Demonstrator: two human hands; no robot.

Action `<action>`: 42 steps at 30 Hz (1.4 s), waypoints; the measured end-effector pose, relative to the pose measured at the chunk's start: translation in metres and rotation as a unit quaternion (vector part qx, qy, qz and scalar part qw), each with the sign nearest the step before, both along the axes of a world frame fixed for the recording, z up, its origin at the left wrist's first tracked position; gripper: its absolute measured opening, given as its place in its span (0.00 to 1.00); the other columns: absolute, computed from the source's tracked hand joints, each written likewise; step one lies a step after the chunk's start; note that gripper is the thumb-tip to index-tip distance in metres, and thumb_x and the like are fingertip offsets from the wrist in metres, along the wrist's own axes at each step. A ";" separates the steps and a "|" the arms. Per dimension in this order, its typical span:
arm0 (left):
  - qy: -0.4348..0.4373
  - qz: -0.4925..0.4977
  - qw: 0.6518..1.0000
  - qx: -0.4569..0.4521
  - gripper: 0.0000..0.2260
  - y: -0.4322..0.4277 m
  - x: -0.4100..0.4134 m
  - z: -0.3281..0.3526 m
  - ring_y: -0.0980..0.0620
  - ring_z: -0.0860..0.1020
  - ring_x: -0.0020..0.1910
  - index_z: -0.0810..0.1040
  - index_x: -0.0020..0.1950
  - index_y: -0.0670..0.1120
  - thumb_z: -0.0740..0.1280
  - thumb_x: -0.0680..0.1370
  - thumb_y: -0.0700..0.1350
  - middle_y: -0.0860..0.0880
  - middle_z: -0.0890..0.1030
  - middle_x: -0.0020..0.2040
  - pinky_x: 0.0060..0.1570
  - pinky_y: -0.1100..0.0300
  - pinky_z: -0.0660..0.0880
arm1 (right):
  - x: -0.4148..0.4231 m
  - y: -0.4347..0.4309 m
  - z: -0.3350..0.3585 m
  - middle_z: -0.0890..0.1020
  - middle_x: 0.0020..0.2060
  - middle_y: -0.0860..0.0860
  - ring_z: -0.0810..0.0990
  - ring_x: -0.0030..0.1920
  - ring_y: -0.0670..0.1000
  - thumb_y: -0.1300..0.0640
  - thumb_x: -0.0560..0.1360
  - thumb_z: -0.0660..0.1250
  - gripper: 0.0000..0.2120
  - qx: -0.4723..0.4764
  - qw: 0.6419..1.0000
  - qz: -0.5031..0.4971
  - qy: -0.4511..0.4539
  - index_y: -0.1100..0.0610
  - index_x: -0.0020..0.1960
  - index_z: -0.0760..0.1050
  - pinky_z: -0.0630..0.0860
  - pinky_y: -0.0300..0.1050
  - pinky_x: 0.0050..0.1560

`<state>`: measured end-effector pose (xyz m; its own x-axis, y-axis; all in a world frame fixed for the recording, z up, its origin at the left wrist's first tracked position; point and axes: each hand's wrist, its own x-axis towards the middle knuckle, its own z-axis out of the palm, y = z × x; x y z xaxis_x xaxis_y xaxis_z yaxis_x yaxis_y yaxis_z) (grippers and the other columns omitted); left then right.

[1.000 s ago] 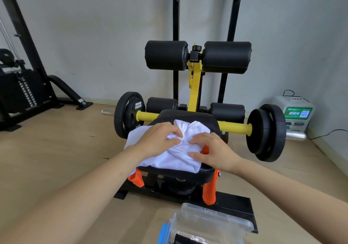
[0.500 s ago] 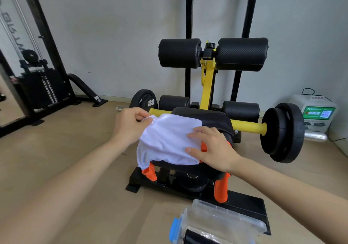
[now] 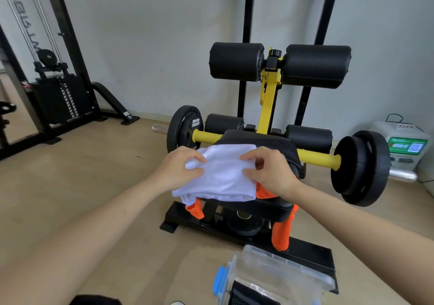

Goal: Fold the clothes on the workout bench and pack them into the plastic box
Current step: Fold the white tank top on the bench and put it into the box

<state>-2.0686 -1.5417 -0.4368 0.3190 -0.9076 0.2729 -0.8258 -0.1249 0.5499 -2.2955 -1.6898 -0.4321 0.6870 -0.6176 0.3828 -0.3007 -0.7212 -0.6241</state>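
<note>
White garment [image 3: 222, 177] lies rumpled on the bench seat [image 3: 278, 145], fingers [image 3: 193, 157] of left hand [image 3: 178, 171] and right hand [image 3: 270, 174] pinching its sides.

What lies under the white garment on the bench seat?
An orange garment shows beneath the white garment, hanging off the black bench seat at both sides. Its middle is covered, so its shape cannot be told.

Grips: two, left grip [image 3: 182, 169] and right grip [image 3: 270, 173]
White garment [image 3: 220, 177]: one
Orange garment [image 3: 281, 234]: one, seen in parts
Plastic box [image 3: 270, 274]: one
Desk [image 3: 277, 208]: one
Foam rollers [image 3: 236, 61]: four
Weight plates [image 3: 359, 168] on the bar: three
</note>
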 end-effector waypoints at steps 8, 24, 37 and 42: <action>0.028 -0.063 0.998 0.002 0.08 -0.019 -0.029 0.008 0.56 0.76 0.58 0.83 0.55 0.59 0.72 0.76 0.49 0.54 0.78 0.59 0.59 0.53 0.76 | -0.044 -0.031 0.028 0.83 0.47 0.48 0.81 0.44 0.50 0.68 0.68 0.71 0.15 0.005 0.993 -0.097 -0.072 0.53 0.51 0.84 0.78 0.42 0.47; 0.063 -0.012 0.996 -0.065 0.11 -0.010 -0.044 0.029 0.61 0.73 0.29 0.85 0.49 0.55 0.74 0.75 0.38 0.57 0.82 0.35 0.37 0.68 0.69 | -0.063 -0.020 -0.003 0.64 0.75 0.42 0.60 0.73 0.54 0.32 0.73 0.64 0.29 -0.080 0.981 -0.014 0.174 0.39 0.71 0.68 0.58 0.57 0.71; -0.063 0.068 0.995 0.048 0.13 0.004 -0.015 0.016 0.50 0.78 0.50 0.84 0.47 0.57 0.69 0.66 0.44 0.56 0.79 0.49 0.49 0.54 0.76 | -0.044 -0.022 -0.010 0.68 0.62 0.50 0.67 0.65 0.54 0.35 0.73 0.66 0.27 0.010 0.993 -0.046 0.109 0.41 0.70 0.70 0.67 0.52 0.67; -0.085 -0.045 0.995 0.014 0.22 -0.007 -0.040 0.017 0.52 0.71 0.63 0.82 0.60 0.59 0.65 0.69 0.62 0.57 0.77 0.63 0.64 0.53 0.70 | -0.048 -0.029 -0.006 0.79 0.56 0.49 0.78 0.56 0.50 0.42 0.74 0.70 0.24 0.101 0.991 -0.035 0.084 0.47 0.67 0.74 0.76 0.45 0.55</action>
